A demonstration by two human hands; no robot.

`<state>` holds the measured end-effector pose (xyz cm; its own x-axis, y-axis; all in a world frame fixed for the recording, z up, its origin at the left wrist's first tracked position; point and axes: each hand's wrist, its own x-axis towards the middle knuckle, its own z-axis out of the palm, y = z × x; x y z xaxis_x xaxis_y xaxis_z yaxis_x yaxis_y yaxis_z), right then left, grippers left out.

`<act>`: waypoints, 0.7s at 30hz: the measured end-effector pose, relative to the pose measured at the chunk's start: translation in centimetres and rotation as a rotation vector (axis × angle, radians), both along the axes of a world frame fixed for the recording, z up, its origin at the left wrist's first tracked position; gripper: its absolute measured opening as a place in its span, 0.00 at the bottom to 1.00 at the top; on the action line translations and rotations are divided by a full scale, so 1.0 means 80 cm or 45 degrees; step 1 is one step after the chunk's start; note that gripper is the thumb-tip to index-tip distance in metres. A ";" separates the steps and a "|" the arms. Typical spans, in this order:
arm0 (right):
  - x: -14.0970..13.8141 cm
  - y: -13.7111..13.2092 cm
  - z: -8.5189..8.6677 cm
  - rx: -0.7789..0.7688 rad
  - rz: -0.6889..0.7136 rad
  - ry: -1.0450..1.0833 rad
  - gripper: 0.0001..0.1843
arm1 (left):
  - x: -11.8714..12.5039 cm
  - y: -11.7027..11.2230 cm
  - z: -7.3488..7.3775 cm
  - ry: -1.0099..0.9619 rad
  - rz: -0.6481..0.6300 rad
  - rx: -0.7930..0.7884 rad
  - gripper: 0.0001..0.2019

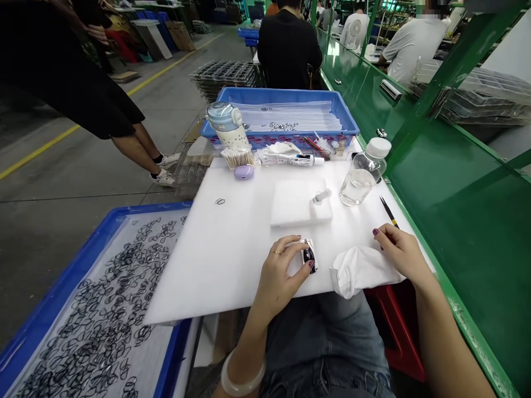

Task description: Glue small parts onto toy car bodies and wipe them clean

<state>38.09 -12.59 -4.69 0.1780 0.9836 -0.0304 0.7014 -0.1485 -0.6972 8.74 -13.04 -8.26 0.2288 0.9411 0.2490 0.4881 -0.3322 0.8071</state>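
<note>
Left hand [284,271] gripped the small black-and-white part [309,255] over the worktop [236,249], lower centre of frame. Part looked light, stiff, probably slick; edges seemed the safest hold. Right hand [400,251] was at the white cloth [360,268], lower right; couldn't tell its grip.

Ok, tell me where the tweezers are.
In the head view, the tweezers lie at the right of the table, just beyond the right hand, beside the bottle.

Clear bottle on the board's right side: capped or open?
Capped: a white cap sits on the neck of the clear bottle, which stands upright on the white board.
</note>
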 end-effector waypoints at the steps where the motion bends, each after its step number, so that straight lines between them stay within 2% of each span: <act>1: 0.001 -0.001 0.001 -0.015 0.013 -0.015 0.22 | 0.000 0.000 0.000 -0.001 0.000 0.006 0.09; 4: 0.004 -0.007 0.007 -0.074 0.077 -0.012 0.23 | 0.000 0.000 0.000 0.003 -0.005 0.016 0.09; 8: 0.013 -0.014 0.011 -0.174 0.255 0.037 0.20 | -0.001 0.000 0.000 0.009 -0.020 0.021 0.08; 11: 0.017 -0.019 0.013 -0.169 0.353 0.098 0.18 | -0.001 0.001 -0.001 0.006 -0.008 0.043 0.09; 14: 0.007 -0.026 0.022 -0.089 0.368 0.296 0.18 | 0.006 -0.001 0.004 -0.058 0.072 0.133 0.09; 16: -0.007 -0.031 0.034 -0.084 0.384 0.510 0.19 | 0.018 -0.003 0.015 -0.182 0.089 0.186 0.09; 18: -0.024 -0.036 0.047 -0.149 0.453 0.726 0.19 | 0.034 -0.006 0.032 -0.325 -0.028 0.146 0.09; 21: -0.043 -0.038 0.061 -0.198 0.588 0.910 0.17 | 0.056 -0.006 0.057 -0.477 -0.397 -0.090 0.07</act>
<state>34.62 -15.65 0.16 -0.3513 0.9282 -0.1229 0.1163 -0.0870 -0.9894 13.21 -13.53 -3.68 0.4092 0.8595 0.3062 0.0458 -0.3544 0.9340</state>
